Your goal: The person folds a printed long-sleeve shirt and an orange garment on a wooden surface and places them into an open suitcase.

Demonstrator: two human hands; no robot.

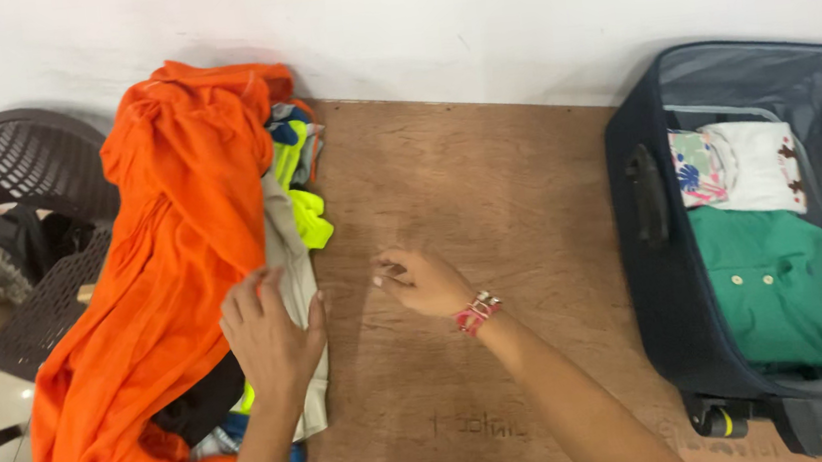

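Where left hand rests, beige garment, rumpled

Soft, even indoor light, fairly bright, with a warm cast. Shadows are faint under the hands and along the wall; slight motion blur softens details

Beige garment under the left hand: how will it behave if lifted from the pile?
The beige garment looks thin and creased, so probably floppy and light. It lies tucked against the orange cloth, so lifting may drag that along. The left hand rests flat on it; the right hand hovers over the table.
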